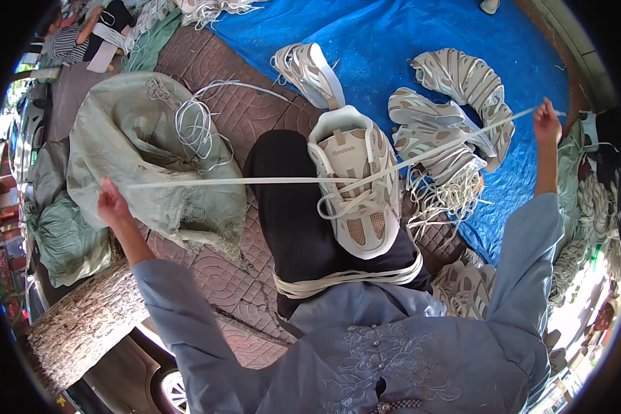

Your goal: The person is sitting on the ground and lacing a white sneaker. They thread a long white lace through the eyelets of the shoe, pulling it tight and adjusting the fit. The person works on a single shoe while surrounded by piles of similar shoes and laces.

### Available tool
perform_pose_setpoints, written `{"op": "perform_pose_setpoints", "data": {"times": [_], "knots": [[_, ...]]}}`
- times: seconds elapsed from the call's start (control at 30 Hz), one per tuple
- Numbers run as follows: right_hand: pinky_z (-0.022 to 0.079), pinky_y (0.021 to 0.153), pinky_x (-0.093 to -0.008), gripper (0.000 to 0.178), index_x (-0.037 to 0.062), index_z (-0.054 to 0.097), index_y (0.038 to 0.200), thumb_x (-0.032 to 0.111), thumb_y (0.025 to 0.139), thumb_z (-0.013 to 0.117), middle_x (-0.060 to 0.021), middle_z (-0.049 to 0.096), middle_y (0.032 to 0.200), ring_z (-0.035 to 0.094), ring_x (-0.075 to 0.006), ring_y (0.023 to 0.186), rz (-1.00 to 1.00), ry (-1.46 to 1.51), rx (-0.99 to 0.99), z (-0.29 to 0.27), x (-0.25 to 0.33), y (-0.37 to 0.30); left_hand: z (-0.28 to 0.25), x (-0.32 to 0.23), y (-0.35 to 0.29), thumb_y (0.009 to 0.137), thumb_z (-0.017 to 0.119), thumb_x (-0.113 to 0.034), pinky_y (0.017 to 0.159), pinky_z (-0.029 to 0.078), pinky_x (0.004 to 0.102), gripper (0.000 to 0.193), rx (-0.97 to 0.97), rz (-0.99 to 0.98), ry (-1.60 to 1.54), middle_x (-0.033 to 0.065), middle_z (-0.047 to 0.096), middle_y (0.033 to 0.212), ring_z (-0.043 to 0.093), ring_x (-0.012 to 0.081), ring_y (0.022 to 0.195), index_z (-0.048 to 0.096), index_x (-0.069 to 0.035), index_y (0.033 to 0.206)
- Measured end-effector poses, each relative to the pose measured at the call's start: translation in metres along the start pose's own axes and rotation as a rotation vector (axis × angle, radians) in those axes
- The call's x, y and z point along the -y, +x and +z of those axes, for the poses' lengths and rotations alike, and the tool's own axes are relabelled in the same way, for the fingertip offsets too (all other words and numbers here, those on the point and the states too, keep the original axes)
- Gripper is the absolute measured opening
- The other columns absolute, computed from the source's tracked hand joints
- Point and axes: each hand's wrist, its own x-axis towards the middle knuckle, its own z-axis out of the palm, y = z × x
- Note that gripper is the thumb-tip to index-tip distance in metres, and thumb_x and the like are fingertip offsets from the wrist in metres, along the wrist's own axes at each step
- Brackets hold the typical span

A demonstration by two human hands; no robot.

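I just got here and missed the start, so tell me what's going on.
Someone's left hand and right hand hold lace stretched out to opposite sides. It runs from the front of a shoe resting on the lap, toe toward the body. The lace is not tied off yet; some of it lies loose over the shoe. A bundle of laces lies across the lap, and more shoes lie on the blue sheet.
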Motion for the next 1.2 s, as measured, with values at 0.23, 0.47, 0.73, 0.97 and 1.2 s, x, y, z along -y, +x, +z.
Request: {"op": "perform_pose_setpoints", "data": {"times": [0.23, 0.47, 0.73, 0.97, 1.2], "knots": [[0.044, 0.06, -0.0244, 0.04, 0.0072, 0.06, 0.105, 0.009, 0.066, 0.061, -0.0045, 0.06, 0.08, 0.054, -0.0075, 0.071, 0.001, -1.605, 0.103, 0.099, -0.054, -0.078, 0.153, 0.072, -0.209, 0.077, 0.062, -0.012, 0.069, 0.047, 0.0296, 0.026, 0.604, 0.601, 1.579, 0.0104, 0.059, 0.096, 0.058, 0.0202, 0.08, 0.056, -0.008, 0.102], [0.045, 0.052, -0.0266, 0.038, 0.0047, 0.061, 0.098, 0.003, 0.061, 0.071, -0.0056, 0.059, 0.086, 0.052, -0.0133, 0.063, -0.163, -0.79, 1.147, 0.312, -0.138, -0.224, 0.184, 0.132, -0.374, 0.059, 0.065, -0.01, 0.069, 0.046, 0.0311, 0.03, 1.612, 0.678, 1.274, 0.0052, 0.053, 0.089, 0.052, 0.0209, 0.082, 0.057, -0.006, 0.088], [0.047, 0.05, -0.0312, 0.02, 0.0073, 0.055, 0.077, 0.004, 0.057, 0.059, -0.0035, 0.047, 0.064, 0.057, -0.0195, 0.059, -0.8, -1.254, 1.226, 0.322, -0.159, -0.233, 0.197, 0.143, -0.356, 0.062, 0.067, -0.005, 0.056, 0.043, 0.0317, 0.015, 1.381, 0.855, 1.348, 0.0014, 0.051, 0.067, 0.051, 0.0187, 0.061, 0.059, -0.007, 0.073], [0.044, 0.053, -0.0292, 0.014, 0.0084, 0.05, 0.07, 0.009, 0.057, 0.057, -0.0021, 0.046, 0.065, 0.052, -0.0163, 0.06, -1.228, -1.411, 1.131, 0.31, -0.129, -0.211, 0.179, 0.167, -0.38, 0.063, 0.059, -0.008, 0.061, 0.037, 0.0325, 0.008, 1.18, 1.063, 1.501, 0.0025, 0.04, 0.063, 0.044, 0.0185, 0.062, 0.052, -0.009, 0.067], [0.048, 0.059, -0.0318, 0.015, 0.0072, 0.059, 0.07, 0.001, 0.057, 0.056, -0.0054, 0.058, 0.071, 0.057, -0.0207, 0.07, -0.796, -1.538, 0.941, 0.269, -0.144, -0.166, 0.181, 0.154, -0.38, 0.066, 0.064, -0.009, 0.073, 0.04, 0.037, 0.025, 1.208, 0.92, 1.496, 0.0055, 0.054, 0.085, 0.052, 0.0228, 0.081, 0.057, -0.006, 0.09]]}}
